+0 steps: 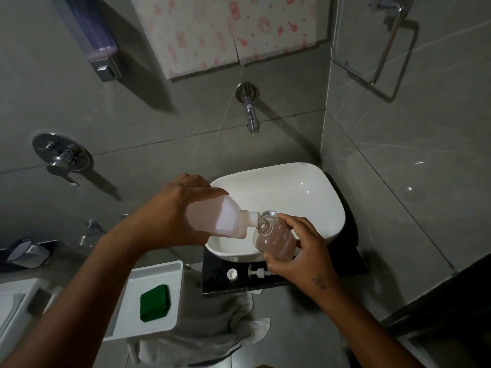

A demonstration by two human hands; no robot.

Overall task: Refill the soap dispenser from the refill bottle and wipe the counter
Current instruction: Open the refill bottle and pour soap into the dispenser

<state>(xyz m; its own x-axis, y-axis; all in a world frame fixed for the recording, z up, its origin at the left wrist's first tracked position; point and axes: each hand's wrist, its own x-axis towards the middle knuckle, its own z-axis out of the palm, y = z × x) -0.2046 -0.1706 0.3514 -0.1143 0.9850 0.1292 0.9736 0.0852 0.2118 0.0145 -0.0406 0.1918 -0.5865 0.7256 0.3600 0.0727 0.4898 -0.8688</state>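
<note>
My left hand (175, 208) grips the white refill bottle (220, 220), tipped on its side with its neck at the mouth of the clear soap dispenser bottle (276, 241). My right hand (300, 253) holds that dispenser over the front of the white basin (305, 192); pinkish liquid fills its lower part. A thin stream runs between the two necks. The dispenser's pump head (259, 272) and a small white cap (232, 274) lie on the black counter (220, 284) below. A folded green cloth (155, 302) lies in a white tray (156, 272) to the left.
A chrome spout (251, 112) juts from the wall above the basin. A wall soap dispenser (97, 41) hangs at upper left, a mixer handle (62, 158) below it. A towel ring (382, 46) is on the right wall. A grey towel (212, 322) hangs under the counter.
</note>
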